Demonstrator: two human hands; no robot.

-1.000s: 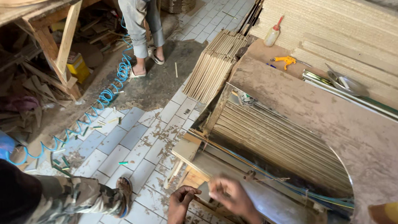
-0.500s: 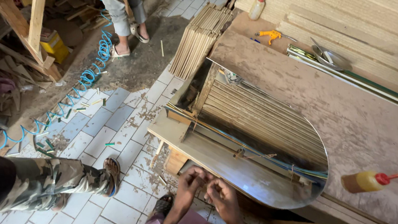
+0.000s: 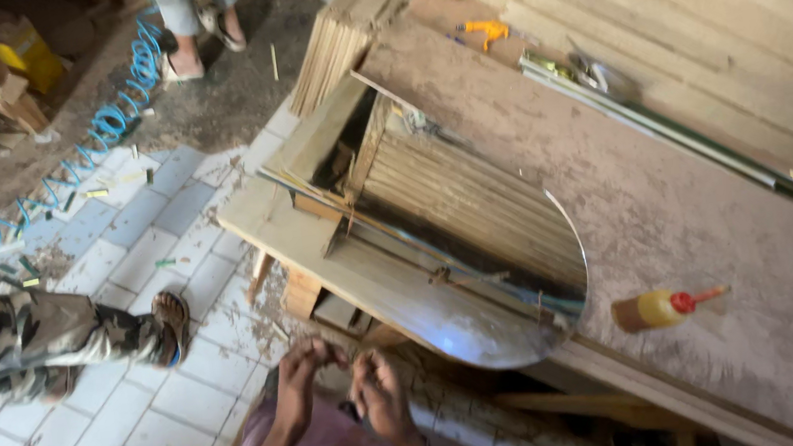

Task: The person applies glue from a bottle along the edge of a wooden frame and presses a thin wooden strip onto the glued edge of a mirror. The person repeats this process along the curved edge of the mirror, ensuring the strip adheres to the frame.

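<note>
My left hand [image 3: 298,368] and my right hand [image 3: 377,389] are close together at the bottom of the view, below the front edge of the workbench [image 3: 678,219]. Both come out of purple sleeves. The fingers are curled and nearly touch each other; blur hides whether anything small is between them. Just above the hands, an oblong mirror [image 3: 488,313] with a rounded end lies on the bench and reflects wooden slats.
A yellow glue bottle with a red nozzle [image 3: 664,308] lies right of the mirror. Stacked wooden slats [image 3: 343,33] stand at the bench's far corner, a long metal strip [image 3: 689,142] beyond. A person's camouflage leg and sandal [image 3: 162,327] reach in from the left. A blue coiled hose [image 3: 111,117] lies on the tiled floor.
The view has swung and moved closer to the bench. My hands have stayed together below the mirror's edge. The camouflage leg remains at the left.
</note>
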